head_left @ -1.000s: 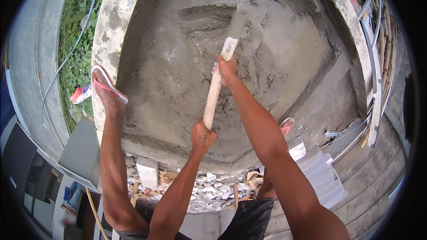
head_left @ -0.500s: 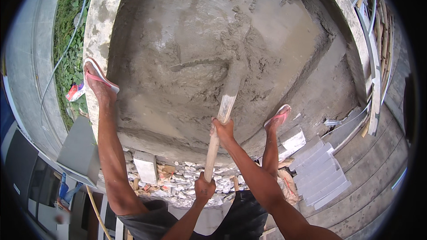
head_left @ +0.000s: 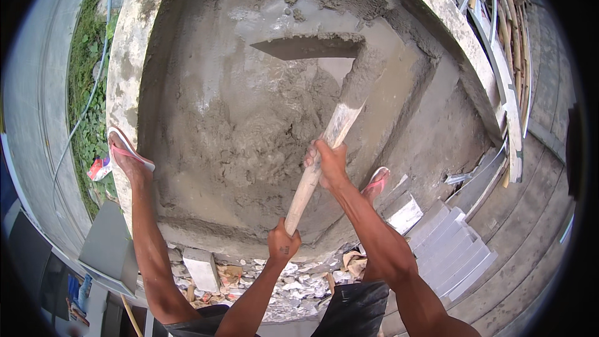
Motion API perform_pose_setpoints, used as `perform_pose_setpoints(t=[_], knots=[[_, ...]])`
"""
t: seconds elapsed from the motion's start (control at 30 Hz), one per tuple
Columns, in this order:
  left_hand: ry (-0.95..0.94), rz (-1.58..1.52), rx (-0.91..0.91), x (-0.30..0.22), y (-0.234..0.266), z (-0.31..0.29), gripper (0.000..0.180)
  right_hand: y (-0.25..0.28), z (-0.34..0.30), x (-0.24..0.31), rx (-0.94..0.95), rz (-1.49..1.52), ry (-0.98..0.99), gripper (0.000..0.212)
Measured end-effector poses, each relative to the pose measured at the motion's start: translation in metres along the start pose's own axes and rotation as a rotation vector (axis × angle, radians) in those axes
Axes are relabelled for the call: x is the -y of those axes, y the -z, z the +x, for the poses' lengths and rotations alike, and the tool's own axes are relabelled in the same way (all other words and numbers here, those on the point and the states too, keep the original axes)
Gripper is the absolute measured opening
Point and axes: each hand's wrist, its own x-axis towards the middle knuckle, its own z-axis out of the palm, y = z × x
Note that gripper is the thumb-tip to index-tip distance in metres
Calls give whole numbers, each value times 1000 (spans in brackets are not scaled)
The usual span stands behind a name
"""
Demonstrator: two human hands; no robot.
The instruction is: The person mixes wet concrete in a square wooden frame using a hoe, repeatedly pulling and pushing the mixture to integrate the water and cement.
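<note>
I hold a hoe by its pale wooden handle (head_left: 306, 193), both fists wrapped round it. My left hand (head_left: 284, 243) is closed at the near end of the handle. Further up, my right hand (head_left: 328, 163) grips it around the middle. The far part of the handle is coated in grey mud, and the wide flat hoe blade (head_left: 306, 48) points left, lifted above the wet mix. Grey wet mortar (head_left: 249, 143) fills the walled pit below, lumpy in the middle and watery along the right.
My feet in pink-strapped flip-flops stand apart, one on the left concrete wall (head_left: 125, 81), one at the right near corner. Rubble (head_left: 299, 287) and a white block (head_left: 201, 269) lie near me. Stacked grey sheets (head_left: 452, 249) lie at right, with poles (head_left: 515, 31) beyond.
The hoe blade has come up out of the mortar and moved away from me. Both hands have moved forward with the handle, the right one also slightly rightward.
</note>
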Motion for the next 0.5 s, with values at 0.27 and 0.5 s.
perform_pose_setpoints(t=[0.27, 0.5], knots=[[-190, 167, -163, -185, 99, 265, 35, -104, 267, 163, -46, 155, 376, 25], [-38, 198, 29, -121, 78, 243, 36, -48, 284, 49, -154, 89, 59, 27]])
